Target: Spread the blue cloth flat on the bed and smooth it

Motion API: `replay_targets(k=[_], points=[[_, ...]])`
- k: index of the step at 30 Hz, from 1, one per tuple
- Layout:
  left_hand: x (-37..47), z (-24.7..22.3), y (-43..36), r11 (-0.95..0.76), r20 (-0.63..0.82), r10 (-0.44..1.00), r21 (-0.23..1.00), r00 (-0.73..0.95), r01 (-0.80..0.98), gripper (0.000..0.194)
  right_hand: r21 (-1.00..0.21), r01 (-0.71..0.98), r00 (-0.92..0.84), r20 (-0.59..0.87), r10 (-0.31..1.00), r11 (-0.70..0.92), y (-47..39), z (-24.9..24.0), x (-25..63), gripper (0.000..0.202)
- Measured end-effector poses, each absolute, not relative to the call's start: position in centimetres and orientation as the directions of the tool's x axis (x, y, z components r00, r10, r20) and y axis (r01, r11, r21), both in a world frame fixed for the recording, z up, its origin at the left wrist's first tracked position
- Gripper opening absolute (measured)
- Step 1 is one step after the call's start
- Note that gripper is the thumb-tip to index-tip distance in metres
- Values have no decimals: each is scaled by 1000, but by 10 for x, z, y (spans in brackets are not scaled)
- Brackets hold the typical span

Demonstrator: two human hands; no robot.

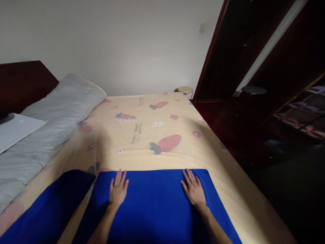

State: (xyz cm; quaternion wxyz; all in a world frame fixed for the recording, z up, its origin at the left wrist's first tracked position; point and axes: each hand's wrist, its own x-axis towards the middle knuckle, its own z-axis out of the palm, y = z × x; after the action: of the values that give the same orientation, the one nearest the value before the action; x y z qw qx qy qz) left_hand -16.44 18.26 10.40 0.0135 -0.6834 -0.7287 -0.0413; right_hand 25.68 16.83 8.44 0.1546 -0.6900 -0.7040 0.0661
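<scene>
basically, most of the view was taken up by a bed (157,135), covered by a pale yellow sheet (203,159) printed with pink carrot-like shapes, small flowers and some lettering. a dark wooden wardrobe (228,67) was seen to the right of the bed, in deep shadow, with open shelves (302,118) further right; their contents were too dark to be told. a plain white wall (114,40) was seen behind the bed, with a small switch plate (202,27) high up near the wardrobe. a grey quilt (48,125) was laid lengthwise along the bed's left side, against a dark headboard (22,84). a blue cloth (154,206) was spread flat on the near end of the sheet, its far edge straight; a second blue fold (50,206) was lying just to its left, partly apart from it. a white board-like surface (15,130) was seen at the left edge, over the quilt. a small round stool (185,89) was placed at the far corner of the bed, beside the wardrobe. the left hand (118,189) was laid open, palm down, fingers spread, flat on the blue cloth near its far edge. the right hand (194,189) was laid the same way: open, palm down, pressed on the cloth near the far right corner. nothing was gripped by either hand.
</scene>
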Motion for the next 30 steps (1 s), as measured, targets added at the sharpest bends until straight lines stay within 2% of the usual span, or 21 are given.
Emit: replay_targets(k=[1,3,5,7,9,13,15,17,19,23,25,28,30], points=[[-190,105,182,167,70,983,18,-167,986,54,-283,959,56,123,991,-19,164,82,285,62],[-228,108,180,257,59,965,-16,-256,966,55,-245,965,119,82,989,-95,156,80,326,64],[-239,112,178,262,78,963,-29,-259,965,55,-211,965,177,89,980,-156,154,82,340,66],[-218,115,178,176,138,975,-13,-173,984,55,-208,965,195,160,968,-160,157,87,319,67],[-169,115,180,9,198,980,27,-15,1000,54,-249,967,118,234,965,-58,165,93,269,64],[-56,103,184,-274,168,954,153,248,950,55,-369,889,-209,202,957,272,178,98,144,54],[-28,98,186,-339,145,938,187,315,922,55,-381,877,-251,157,955,293,180,97,109,53],[-36,97,188,-334,121,941,194,315,922,54,-368,897,-213,129,969,246,180,95,111,53],[-76,100,190,-238,100,970,174,224,955,52,-333,932,-109,122,986,145,176,91,150,57],[-198,109,188,170,50,984,67,-174,983,53,-242,961,164,106,981,-135,162,80,286,65],[-240,116,188,258,18,966,43,-259,965,54,-229,949,234,52,971,-216,154,77,339,67],[-235,128,188,147,45,988,32,-148,989,54,-178,934,328,93,940,-309,150,82,347,68],[-186,131,184,-22,124,992,48,16,999,55,-178,953,277,189,942,-244,150,89,300,66]])
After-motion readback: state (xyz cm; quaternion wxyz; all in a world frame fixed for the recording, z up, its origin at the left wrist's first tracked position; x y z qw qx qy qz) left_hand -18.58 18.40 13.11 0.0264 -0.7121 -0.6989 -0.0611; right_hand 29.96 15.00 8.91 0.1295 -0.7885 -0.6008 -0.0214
